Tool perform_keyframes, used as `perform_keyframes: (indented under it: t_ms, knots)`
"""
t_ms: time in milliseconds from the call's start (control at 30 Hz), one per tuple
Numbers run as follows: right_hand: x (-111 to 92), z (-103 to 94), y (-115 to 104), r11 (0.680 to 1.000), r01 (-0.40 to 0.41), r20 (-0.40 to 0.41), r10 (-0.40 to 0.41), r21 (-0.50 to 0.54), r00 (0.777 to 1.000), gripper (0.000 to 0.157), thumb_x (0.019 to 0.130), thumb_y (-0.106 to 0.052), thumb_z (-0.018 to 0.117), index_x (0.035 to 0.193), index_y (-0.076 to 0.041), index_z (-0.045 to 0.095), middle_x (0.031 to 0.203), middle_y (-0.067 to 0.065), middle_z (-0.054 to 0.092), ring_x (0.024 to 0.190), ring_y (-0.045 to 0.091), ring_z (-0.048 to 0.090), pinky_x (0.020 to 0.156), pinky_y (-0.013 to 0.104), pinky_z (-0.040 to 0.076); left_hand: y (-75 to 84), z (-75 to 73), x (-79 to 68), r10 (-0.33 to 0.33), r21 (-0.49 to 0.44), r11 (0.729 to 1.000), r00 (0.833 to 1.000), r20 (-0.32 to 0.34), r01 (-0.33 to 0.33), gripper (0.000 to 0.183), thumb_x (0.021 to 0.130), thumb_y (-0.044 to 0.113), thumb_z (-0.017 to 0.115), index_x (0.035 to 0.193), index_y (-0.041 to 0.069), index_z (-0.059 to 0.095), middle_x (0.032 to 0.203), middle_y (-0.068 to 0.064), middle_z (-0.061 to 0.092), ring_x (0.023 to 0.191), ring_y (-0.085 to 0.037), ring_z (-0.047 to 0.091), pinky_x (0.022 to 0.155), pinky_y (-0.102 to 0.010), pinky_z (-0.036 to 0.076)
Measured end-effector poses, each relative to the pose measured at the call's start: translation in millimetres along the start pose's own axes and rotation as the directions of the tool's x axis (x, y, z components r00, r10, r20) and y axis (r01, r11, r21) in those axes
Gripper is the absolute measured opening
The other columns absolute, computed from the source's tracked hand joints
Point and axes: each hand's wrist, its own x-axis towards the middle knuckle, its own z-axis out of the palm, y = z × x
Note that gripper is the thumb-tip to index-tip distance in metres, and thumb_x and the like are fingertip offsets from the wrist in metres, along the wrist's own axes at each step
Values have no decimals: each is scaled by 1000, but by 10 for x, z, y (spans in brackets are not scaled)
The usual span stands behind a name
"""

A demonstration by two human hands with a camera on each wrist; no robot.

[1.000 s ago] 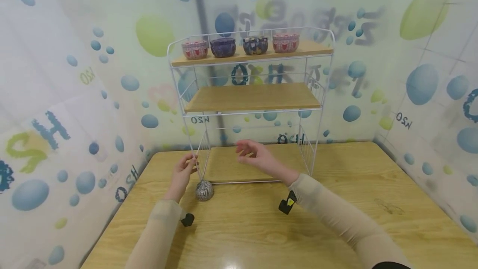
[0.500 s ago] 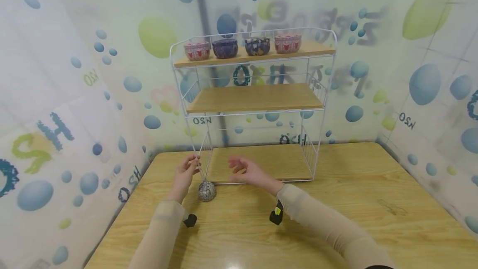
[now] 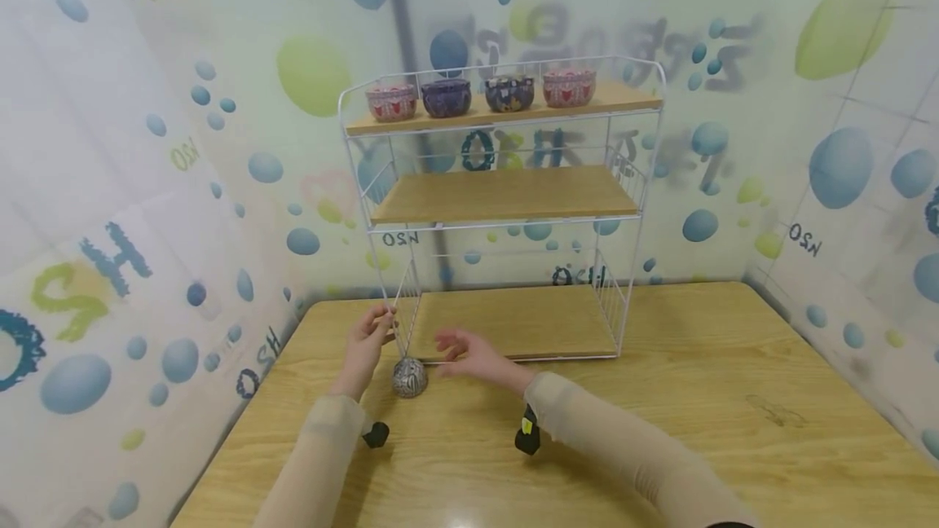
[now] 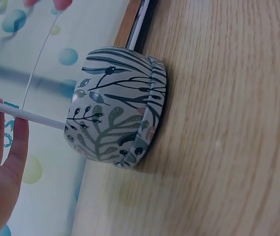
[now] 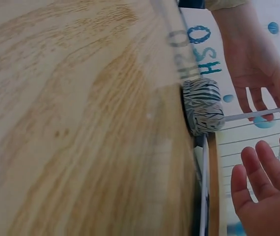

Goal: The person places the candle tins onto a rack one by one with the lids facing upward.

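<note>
A bowl with a dark leaf pattern (image 4: pixel 110 108) stands upside down on the table, rim down, at the front left foot of the white wire shelf rack (image 3: pixel 635 267). My left hand (image 3: pixel 367 345) holds the rack's front left post with its fingertips, just above the bowl. In the left wrist view two of its fingers (image 4: pixel 19 142) lie at the white rod. My right hand (image 3: pixel 469 355) hovers at the front edge of the bottom shelf, right of the bowl, fingers loosely bent and nothing in them. The right wrist view shows its fingers (image 5: pixel 263 177) spread, pointing towards the bowl.
On the top shelf stands a row of several small bowls, among them a red and white bowl (image 3: pixel 569 88) and a dark blue bowl (image 3: pixel 446 98). Below are the bare wooden middle shelf (image 3: pixel 506 192) and bottom shelf (image 3: pixel 535 316). Patterned sheets (image 3: pixel 770 145) surround the table (image 3: pixel 697 398).
My right hand has moved left and down, from over the bottom shelf towards the bowl. My left hand stays at the post. The bowl has not moved.
</note>
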Motion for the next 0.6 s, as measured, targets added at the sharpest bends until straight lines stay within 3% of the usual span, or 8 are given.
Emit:
perform_keyframes:
  t_ms: [167,333,400,600]
  knots:
    - [45,114,40,1000,-6,9,6,18,1000,62,81,-7,78,135,4,48,125,24,55,105,37,58,81,31,52,7,-7,-11,3,3,1000,1000,-4,-3,24,101,7,51,118,-8,55,99,5,61,103,-36,56,94,-52,48]
    - [73,212,57,999,-44,20,44,-14,999,67,80,-12,80,137,0,48,131,21,52,108,35,56,84,33,51,-9,-11,-9,8,-7,1000,1000,9,-8,24,101,7,51,119,-10,54,102,6,60,97,-22,59,97,-58,44]
    - [89,247,77,998,-45,25,46,-41,999,70,79,-13,80,139,-1,46,134,19,52,109,33,57,85,33,50,-31,-14,1,10,-12,1000,1000,10,-10,24,101,6,51,118,-9,54,102,7,60,97,-22,59,97,-60,43]
    - [129,327,122,993,-32,38,37,-116,999,76,78,-18,82,143,-3,44,138,15,51,103,27,59,83,27,50,-200,-53,84,6,-4,1000,1000,1,-6,23,101,10,52,118,-5,56,103,5,61,99,-26,58,94,-54,47]
